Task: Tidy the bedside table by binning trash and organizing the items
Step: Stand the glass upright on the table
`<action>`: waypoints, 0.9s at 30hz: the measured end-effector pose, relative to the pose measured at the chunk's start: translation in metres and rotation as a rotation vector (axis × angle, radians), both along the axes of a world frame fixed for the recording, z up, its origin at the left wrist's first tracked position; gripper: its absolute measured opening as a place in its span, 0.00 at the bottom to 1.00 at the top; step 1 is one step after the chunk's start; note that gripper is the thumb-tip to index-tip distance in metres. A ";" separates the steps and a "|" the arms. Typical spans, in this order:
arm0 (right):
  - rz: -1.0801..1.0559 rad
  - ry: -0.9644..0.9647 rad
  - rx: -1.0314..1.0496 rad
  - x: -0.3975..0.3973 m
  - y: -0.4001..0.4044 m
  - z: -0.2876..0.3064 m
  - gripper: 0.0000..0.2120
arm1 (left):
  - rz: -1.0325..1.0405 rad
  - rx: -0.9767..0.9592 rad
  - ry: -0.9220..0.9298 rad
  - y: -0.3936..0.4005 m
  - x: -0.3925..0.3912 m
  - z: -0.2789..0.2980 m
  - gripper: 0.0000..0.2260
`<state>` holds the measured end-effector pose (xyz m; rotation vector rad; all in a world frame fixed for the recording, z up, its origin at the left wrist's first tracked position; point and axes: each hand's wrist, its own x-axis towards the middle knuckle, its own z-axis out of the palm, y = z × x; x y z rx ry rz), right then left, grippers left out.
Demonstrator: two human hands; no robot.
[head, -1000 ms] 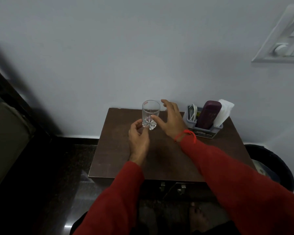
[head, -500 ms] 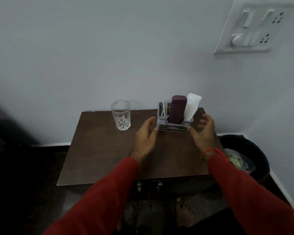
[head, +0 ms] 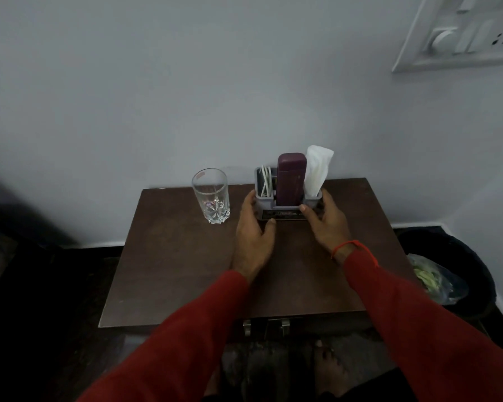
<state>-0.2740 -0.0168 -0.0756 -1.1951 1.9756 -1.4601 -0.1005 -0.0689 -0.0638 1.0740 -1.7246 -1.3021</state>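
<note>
Both hands clasp the caddy (head: 288, 203) at the table's (head: 172, 271) back edge, left hand (head: 254, 227) and right hand (head: 325, 224) on opposite ends. It looks light, rigid plastic (top-heavy contents), so grip low; the fragile glass (head: 211, 195) stands just beside.

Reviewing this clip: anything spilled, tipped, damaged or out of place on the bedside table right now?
Nothing stands out. The glass stands upright and looks empty, with no spill on the table. The left hand and right hand grip the grey organizer squarely; its white cable, maroon case and tissue sit upright inside.
</note>
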 end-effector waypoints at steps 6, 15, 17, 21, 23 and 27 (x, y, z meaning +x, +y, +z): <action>0.029 0.041 0.044 0.014 -0.008 0.002 0.28 | 0.002 -0.085 -0.087 0.007 0.025 0.009 0.36; -0.076 -0.107 0.035 0.022 -0.003 0.003 0.42 | 0.507 -0.247 -0.135 -0.024 0.069 0.032 0.42; -0.049 -0.093 0.007 0.025 -0.004 0.005 0.37 | 0.425 -0.118 -0.068 -0.041 0.076 0.030 0.48; -0.043 -0.016 -0.063 0.028 -0.009 0.006 0.27 | 0.293 -0.047 -0.047 -0.060 0.079 0.018 0.44; -0.072 0.006 -0.074 0.026 -0.013 0.005 0.25 | 0.260 -0.068 -0.012 -0.063 0.076 0.015 0.40; -0.068 0.033 -0.061 0.017 -0.018 -0.001 0.25 | 0.252 -0.104 0.027 -0.074 0.069 0.009 0.34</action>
